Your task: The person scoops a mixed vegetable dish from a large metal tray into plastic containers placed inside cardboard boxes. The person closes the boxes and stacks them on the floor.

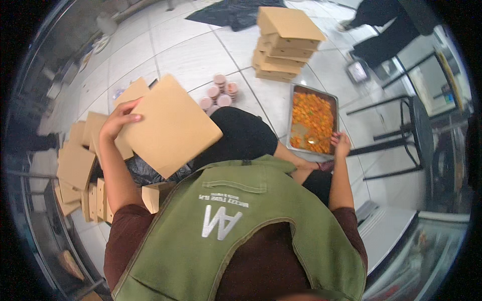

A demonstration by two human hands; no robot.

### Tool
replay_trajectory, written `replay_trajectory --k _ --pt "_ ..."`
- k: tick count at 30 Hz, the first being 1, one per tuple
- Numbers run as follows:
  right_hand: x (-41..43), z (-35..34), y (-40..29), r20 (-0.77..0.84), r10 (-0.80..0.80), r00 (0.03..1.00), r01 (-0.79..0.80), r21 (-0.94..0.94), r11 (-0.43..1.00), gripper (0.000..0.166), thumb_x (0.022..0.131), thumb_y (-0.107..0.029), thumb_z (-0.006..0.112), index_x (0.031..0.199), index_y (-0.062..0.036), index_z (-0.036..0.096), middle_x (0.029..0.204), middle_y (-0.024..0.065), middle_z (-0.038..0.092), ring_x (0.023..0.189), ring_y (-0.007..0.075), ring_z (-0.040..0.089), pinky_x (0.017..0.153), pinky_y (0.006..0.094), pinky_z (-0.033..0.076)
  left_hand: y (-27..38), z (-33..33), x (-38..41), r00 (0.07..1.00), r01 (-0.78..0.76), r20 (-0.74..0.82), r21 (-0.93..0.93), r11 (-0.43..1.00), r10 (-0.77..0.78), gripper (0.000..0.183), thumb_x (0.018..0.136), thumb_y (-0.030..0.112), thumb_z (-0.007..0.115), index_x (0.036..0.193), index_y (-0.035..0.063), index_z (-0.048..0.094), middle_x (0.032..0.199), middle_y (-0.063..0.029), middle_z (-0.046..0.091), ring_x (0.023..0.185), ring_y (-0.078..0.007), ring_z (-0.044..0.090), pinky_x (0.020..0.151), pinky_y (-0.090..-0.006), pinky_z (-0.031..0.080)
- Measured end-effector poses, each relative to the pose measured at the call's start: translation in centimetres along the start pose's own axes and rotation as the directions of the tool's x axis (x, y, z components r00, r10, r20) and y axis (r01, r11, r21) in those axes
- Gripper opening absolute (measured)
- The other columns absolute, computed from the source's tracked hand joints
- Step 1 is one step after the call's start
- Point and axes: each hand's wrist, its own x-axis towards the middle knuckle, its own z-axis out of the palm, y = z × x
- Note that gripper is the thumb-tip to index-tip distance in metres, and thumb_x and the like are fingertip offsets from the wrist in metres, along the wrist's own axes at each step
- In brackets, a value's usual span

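Note:
My left hand [126, 118] grips a brown cardboard box [171, 126] by its left edge, thumb on top, above my bent leg. At the right, my right hand [340, 143] is at the right rim of a rectangular metal tray [290, 128] on the floor; whether its fingers grip the rim or something at it cannot be told. Orange-red chunky food [312, 113] fills much of the tray, with a paler patch and something shiny near its lower end. Small lidded cups [224, 100] stand in stacks on the tiles beyond my knee.
A tall stack of cardboard boxes [284, 49] stands behind the tray. More cardboard boxes [77, 165] lie heaped at the left, near black plastic [141, 171]. A dark metal-legged stool [412, 131] is at the right. A person's dark-clothed legs [384, 37] show at the upper right.

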Motion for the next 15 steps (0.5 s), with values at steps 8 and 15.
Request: replay_trajectory --k 8,15 --pt "-1.5 0.7 -2.0 -0.047 -0.032 0.998 0.029 -0.054 0.998 0.034 0.088 -0.032 0.049 0.088 0.0012 0.056 0.072 0.0061 0.059 0.053 0.0105 0.055 0.046 0.0217 0.046 7.1 18.8 13.2 0.907 -0.421 0.405 0.885 0.201 0.114 0.061 0.067 0.036 0.065 0.123 0.0164 0.048 0.127 -0.0084 0.045 0.119 -0.0277 0.038 0.095 -0.0574 0.024" --pt "-2.4 1.1 -3.3 -0.044 -0.084 0.995 0.079 -0.101 0.992 0.034 0.088 -0.031 0.05 0.084 0.0018 0.058 0.068 0.0046 0.057 0.052 0.0104 0.054 0.047 0.0222 0.046 1.0 32.2 6.7 0.808 -0.428 0.384 0.904 -0.003 0.446 0.055 0.071 0.038 0.057 0.122 0.0197 0.044 0.133 -0.0068 0.034 0.128 -0.0305 0.023 0.086 -0.0751 0.013"
